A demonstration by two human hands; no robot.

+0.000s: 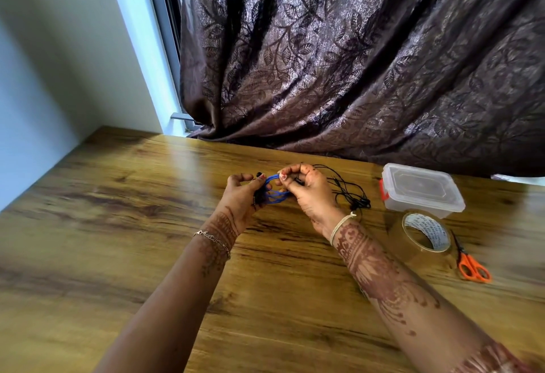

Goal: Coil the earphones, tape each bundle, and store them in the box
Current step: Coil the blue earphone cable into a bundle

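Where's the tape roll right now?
In the head view, the tape roll lies on the table at the right, just on the near side of the lidded clear box and left of the orange scissors.

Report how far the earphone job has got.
Done: no taped bundle shows yet. In hand: the left hand and right hand hold the blue earphones in loops. Left: the tape roll and scissors lie untouched, the black earphones lie loose, and the box has its lid on.
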